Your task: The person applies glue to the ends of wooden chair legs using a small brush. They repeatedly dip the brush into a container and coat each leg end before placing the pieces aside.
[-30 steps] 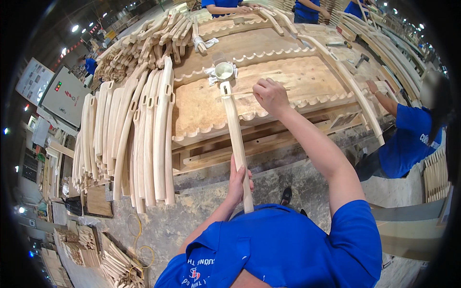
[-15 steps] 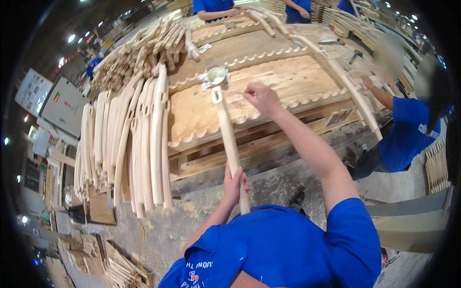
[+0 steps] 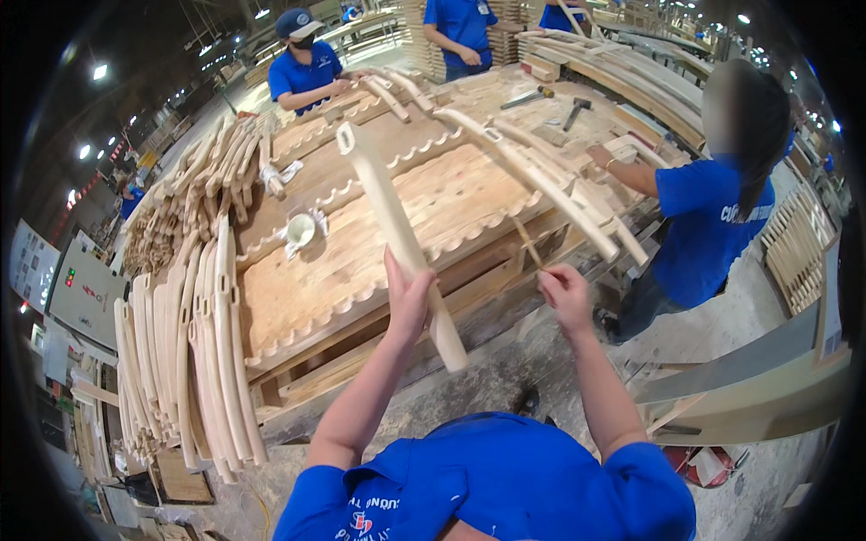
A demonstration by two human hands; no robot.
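Note:
My left hand (image 3: 408,296) is wrapped round a pale wooden chair-leg-like piece (image 3: 382,197), holding it tilted over the workbench's near edge. A slotted hole shows at its far end, and the near end points toward my body. To the right, my right hand (image 3: 566,298) pinches a thin wooden stick (image 3: 527,243), its tip pointing away and apart from the wooden piece. On the bench, left of the held piece, a small pale cup (image 3: 300,233) sits on a crumpled white cloth (image 3: 317,219).
Scalloped wooden strips (image 3: 347,312) run along the bench. Several slotted pieces (image 3: 203,352) lean at the left beside a heap of wooden parts (image 3: 194,185). Curved pieces (image 3: 532,176) and a hammer (image 3: 575,112) lie right. A co-worker (image 3: 713,216) stands at the right; others work beyond.
The wooden piece has been raised and tilted, its slotted end now farther from the cup. My right hand has moved back and right, away from the cup. The view has shifted right.

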